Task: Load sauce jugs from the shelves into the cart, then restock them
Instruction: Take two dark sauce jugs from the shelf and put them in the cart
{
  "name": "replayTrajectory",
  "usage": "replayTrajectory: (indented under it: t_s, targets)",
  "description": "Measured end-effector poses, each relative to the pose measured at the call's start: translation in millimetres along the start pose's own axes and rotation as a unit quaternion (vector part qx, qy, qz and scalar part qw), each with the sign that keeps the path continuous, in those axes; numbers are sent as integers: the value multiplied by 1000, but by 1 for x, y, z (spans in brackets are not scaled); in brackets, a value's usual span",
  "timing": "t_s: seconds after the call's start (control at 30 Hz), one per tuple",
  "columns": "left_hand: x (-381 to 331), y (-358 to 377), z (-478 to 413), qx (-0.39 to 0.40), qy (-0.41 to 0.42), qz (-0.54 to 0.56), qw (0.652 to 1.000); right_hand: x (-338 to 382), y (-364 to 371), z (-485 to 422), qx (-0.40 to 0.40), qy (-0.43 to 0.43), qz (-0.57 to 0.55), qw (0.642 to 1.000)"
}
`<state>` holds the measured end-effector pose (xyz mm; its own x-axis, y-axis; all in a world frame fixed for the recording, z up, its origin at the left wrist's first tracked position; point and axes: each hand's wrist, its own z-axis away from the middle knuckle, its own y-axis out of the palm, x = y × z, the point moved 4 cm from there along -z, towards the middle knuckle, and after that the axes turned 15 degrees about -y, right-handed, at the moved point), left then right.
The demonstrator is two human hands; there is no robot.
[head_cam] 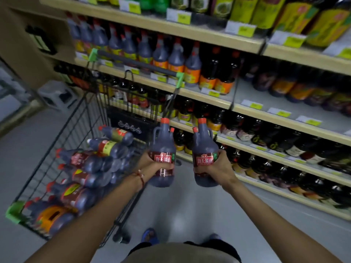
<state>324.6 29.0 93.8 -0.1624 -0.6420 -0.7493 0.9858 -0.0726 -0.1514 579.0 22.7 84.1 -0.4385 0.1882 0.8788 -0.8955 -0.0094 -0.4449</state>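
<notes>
The left hand (pixel 150 164) and right hand (pixel 220 168) wrap their fingers round two upright soy sauce jugs (pixel 162 149), presumably for stable, leak-free transfer beside the cart (pixel 14 210).

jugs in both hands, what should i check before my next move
1. Left hand grips the left jug round its body: ok.
2. Right hand grips the right jug the same way: ok.
3. Both jugs upright, red caps on: ok.
4. Jugs apart, not knocking: ok.
5. Caps tight: cannot tell.
6. Room in the cart on the pile of lying jugs: cannot tell.
</notes>
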Motion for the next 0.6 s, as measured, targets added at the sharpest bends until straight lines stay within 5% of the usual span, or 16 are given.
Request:
replayTrajectory:
  t_s: [0.33,0.6]
  targets:
    - [-76,169,3,-111,78,-44,990,-43,-191,0,-85,-89,5,992]
    - [-122,238,-16,-122,132,-173,968,-53,-258,-12,-134,-164,-31,977]
